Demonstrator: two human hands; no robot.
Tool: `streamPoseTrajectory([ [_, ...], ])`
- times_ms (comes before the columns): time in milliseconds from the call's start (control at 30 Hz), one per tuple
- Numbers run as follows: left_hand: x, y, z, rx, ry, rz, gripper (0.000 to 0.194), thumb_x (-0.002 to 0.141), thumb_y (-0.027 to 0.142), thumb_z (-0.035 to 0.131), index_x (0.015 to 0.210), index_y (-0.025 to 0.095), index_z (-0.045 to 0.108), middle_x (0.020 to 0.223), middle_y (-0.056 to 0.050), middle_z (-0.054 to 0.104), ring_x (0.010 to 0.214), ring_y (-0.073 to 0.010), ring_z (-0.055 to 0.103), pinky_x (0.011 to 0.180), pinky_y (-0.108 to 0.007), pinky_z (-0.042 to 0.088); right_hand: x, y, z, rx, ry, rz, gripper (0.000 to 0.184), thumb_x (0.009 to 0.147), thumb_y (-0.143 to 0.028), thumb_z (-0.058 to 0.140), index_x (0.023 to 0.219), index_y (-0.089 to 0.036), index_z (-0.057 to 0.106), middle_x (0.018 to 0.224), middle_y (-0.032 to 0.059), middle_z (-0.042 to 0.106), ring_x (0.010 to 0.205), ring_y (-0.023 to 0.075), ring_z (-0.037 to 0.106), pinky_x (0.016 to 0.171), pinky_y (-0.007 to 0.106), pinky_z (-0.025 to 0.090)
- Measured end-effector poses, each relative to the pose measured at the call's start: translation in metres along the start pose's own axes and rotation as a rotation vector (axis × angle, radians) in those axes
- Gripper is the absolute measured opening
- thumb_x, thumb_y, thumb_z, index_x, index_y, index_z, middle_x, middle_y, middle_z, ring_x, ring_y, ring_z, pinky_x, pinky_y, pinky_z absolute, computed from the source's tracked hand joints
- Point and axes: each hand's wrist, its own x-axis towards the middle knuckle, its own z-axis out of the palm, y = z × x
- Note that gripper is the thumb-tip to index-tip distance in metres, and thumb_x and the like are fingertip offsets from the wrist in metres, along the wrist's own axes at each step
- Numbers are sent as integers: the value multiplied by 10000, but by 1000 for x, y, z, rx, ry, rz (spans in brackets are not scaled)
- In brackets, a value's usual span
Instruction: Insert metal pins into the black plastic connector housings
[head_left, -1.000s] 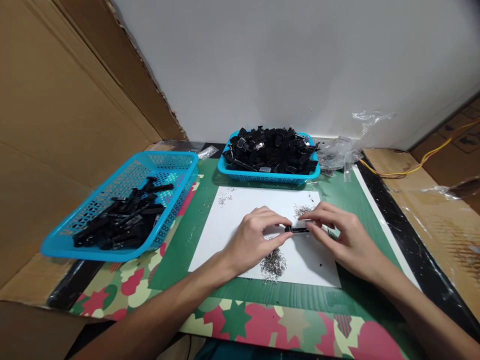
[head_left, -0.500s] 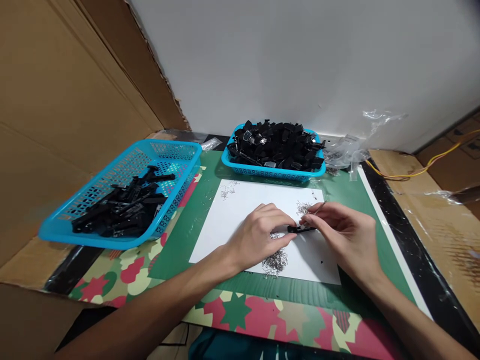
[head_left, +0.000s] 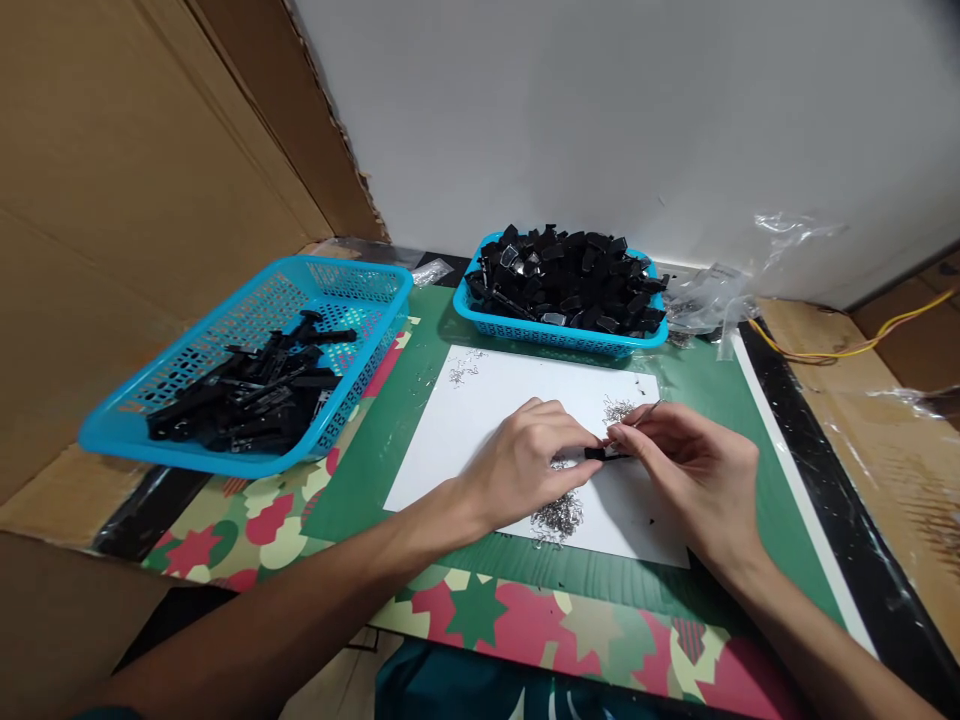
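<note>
My left hand (head_left: 525, 465) and my right hand (head_left: 690, 465) meet over a white sheet of paper (head_left: 480, 410). Between their fingertips is a small black plastic part (head_left: 604, 454), pinched by the left hand at its left end. The right hand's fingers are closed on a thin metal wire piece (head_left: 646, 412) that sticks up from them and touches the part. A pile of small metal wire pieces (head_left: 559, 517) lies on the paper just below the left hand. Smaller heaps of wire pieces (head_left: 617, 408) lie farther back on the sheet.
A blue basket (head_left: 559, 340) heaped with black parts stands behind the paper. Another blue basket (head_left: 247, 360) holding long black pieces sits at the left, against cardboard walls (head_left: 135, 200). Clear plastic bags (head_left: 712, 300) and a yellow cable (head_left: 847, 345) lie at the right.
The right hand has shifted from holding the black part flat to pinching a wire piece at its right end. The view has drifted, so everything sits slightly right and higher.
</note>
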Motion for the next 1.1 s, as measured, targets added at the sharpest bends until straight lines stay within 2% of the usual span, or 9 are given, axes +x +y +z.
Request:
streamPoseTrajectory([
  [267, 0, 1, 3, -24, 40, -20, 67, 876, 193, 793, 935, 168, 774, 847, -14, 790, 798, -181, 701, 810, -343, 457, 2, -4, -1, -263, -39, -181, 120, 929, -209, 750, 814, -212, 715, 731, -33, 767, 593, 109, 721, 603, 193, 577],
  [433, 3, 2, 2, -46, 32, -77, 40, 846, 155, 802, 870, 162, 771, 769, -4, 771, 745, -175, 679, 791, -349, 460, -1, -1, 3, -287, -41, -289, 110, 942, -187, 729, 838, -210, 700, 733, -31, 760, 612, 125, 748, 610, 195, 589],
  [533, 5, 5, -1, -63, 39, -116, 105, 826, 149, 816, 921, 177, 780, 835, -10, 790, 803, -185, 687, 831, -365, 470, -4, 0, 5, -204, -15, -250, 86, 944, -202, 727, 861, -211, 704, 772, -16, 769, 639, 137, 751, 639, 221, 605],
  [633, 6, 9, -5, -117, 119, -253, 123, 851, 192, 798, 972, 199, 777, 915, -26, 782, 841, -189, 682, 821, -355, 498, 0, 0, -2, -66, 102, -185, 25, 962, -235, 707, 975, -216, 717, 878, 16, 782, 746, 163, 756, 743, 282, 616],
  [700, 7, 9, -8, -184, 181, -362, 108, 904, 247, 747, 1002, 202, 746, 953, -40, 768, 848, -185, 679, 780, -331, 509, 7, 1, -11, 3, 187, -127, 105, 1001, -264, 651, 1081, -219, 703, 893, 25, 764, 810, 182, 741, 779, 317, 593],
  [767, 7, 7, -10, -274, 222, -436, 139, 973, 317, 668, 1057, 206, 667, 981, -46, 762, 868, -182, 685, 759, -313, 502, 15, 4, -22, 15, 193, -57, 153, 1035, -301, 583, 1111, -218, 687, 824, 12, 709, 763, 179, 687, 724, 317, 548],
  [900, 8, -1, -11, -395, 306, -478, 195, 1031, 397, 577, 1094, 227, 505, 968, -32, 735, 874, -166, 670, 781, -301, 486, 23, 10, -30, -148, -48, 46, 196, 1032, -331, 555, 1006, -205, 703, 764, 2, 648, 655, 161, 561, 619, 300, 429],
  [1000, 10, -6, -10, -409, 365, -475, 193, 1012, 377, 598, 1081, 226, 500, 966, -20, 655, 901, -159, 639, 792, -291, 472, 18, 9, -18, -245, -273, 14, 127, 977, -271, 624, 952, -199, 726, 776, 9, 663, 678, 165, 562, 644, 301, 419],
  [1100, 12, -8, -8, -439, 395, -479, 194, 991, 356, 615, 1084, 231, 500, 976, -7, 573, 870, -144, 595, 757, -278, 454, 11, 6, 0, -250, -390, -45, 124, 968, -222, 632, 966, -204, 755, 805, 21, 668, 713, 169, 580, 674, 303, 428],
])
